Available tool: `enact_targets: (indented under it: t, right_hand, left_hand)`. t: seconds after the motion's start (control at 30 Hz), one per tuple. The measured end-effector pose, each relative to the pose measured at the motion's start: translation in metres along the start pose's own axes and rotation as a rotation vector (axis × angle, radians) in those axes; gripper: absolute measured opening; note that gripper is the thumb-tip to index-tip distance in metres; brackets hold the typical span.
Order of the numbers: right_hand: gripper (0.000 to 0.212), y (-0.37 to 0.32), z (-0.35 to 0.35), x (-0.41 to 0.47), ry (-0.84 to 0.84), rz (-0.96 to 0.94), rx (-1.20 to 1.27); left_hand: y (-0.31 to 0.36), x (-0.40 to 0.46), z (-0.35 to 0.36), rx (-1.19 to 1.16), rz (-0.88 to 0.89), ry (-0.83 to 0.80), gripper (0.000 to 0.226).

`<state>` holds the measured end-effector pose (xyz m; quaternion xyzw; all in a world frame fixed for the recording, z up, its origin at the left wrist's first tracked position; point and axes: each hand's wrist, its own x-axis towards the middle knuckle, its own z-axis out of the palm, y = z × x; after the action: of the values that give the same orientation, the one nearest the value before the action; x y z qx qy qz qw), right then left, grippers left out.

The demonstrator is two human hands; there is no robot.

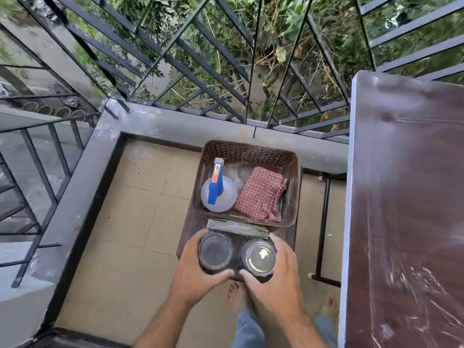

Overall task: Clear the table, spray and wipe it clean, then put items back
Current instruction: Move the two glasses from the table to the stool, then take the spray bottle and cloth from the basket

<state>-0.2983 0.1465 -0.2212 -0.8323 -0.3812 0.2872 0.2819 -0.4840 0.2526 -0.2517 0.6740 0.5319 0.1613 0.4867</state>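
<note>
My left hand (194, 277) wraps a clear glass jar (215, 251) and my right hand (276, 280) wraps a second glass jar (259, 254); both jars stand side by side on a dark stool (288, 234). Behind them on the stool sits a brown perforated basket (251, 149). Inside it stand a white spray bottle with a blue head (218, 189) and a folded red checked cloth (261, 194). A flat grey object (238, 227) lies between basket and jars. The brown table top (411, 209) runs along the right.
A dark metal railing (200, 79) and a grey ledge (175, 121) close the balcony ahead and on the left. Beige floor tiles (125, 222) lie left of the stool. My bare feet (236, 295) stand below. The table's black leg frame (324, 222) is beside the stool.
</note>
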Motion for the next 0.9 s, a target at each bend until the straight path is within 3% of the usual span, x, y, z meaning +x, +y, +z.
enact_targets:
  t: [0.07, 0.13, 0.2, 0.3, 0.43, 0.57, 0.67, 0.73, 0.8, 0.9]
  right_hand:
    - [0.076, -0.010, -0.009, 0.012, 0.177, -0.165, -0.025]
    - [0.044, -0.027, -0.018, 0.036, 0.345, -0.303, -0.046]
    - [0.024, -0.046, -0.027, 0.069, 0.388, -0.374, -0.081]
    - [0.032, -0.072, -0.036, 0.121, 0.226, -0.318, -0.155]
    - [0.033, -0.076, -0.029, 0.168, -0.103, -0.220, -0.386]
    - [0.101, -0.058, -0.007, 0.178, -0.330, -0.163, -0.635]
    - [0.119, -0.048, 0.004, 0.181, -0.316, -0.171, -0.678]
    - [0.113, -0.045, 0.008, 0.183, -0.312, -0.208, -0.738]
    - [0.091, -0.043, 0.012, 0.185, -0.293, -0.240, -0.794]
    - [0.059, -0.038, 0.011, 0.189, -0.234, -0.218, -0.633]
  left_hand:
    - [0.007, -0.002, -0.014, -0.001, 0.070, 0.008, 0.102]
    - [0.025, 0.005, -0.024, -0.032, 0.132, 0.079, 0.087]
    - [0.044, 0.020, -0.029, -0.072, 0.202, 0.154, 0.071]
    - [0.075, 0.053, -0.032, -0.068, 0.248, 0.181, 0.063]
    - [0.092, 0.087, -0.024, 0.056, 0.194, 0.062, 0.084]
    - [0.089, 0.105, -0.011, 0.046, 0.115, 0.112, 0.072]
    - [0.088, 0.114, -0.007, 0.041, 0.083, 0.145, 0.064]
    - [0.087, 0.118, -0.004, 0.019, 0.045, 0.132, 0.061]
    - [0.087, 0.120, -0.004, -0.031, 0.020, 0.109, 0.050]
    - [0.090, 0.121, -0.003, -0.138, -0.016, 0.114, 0.035]
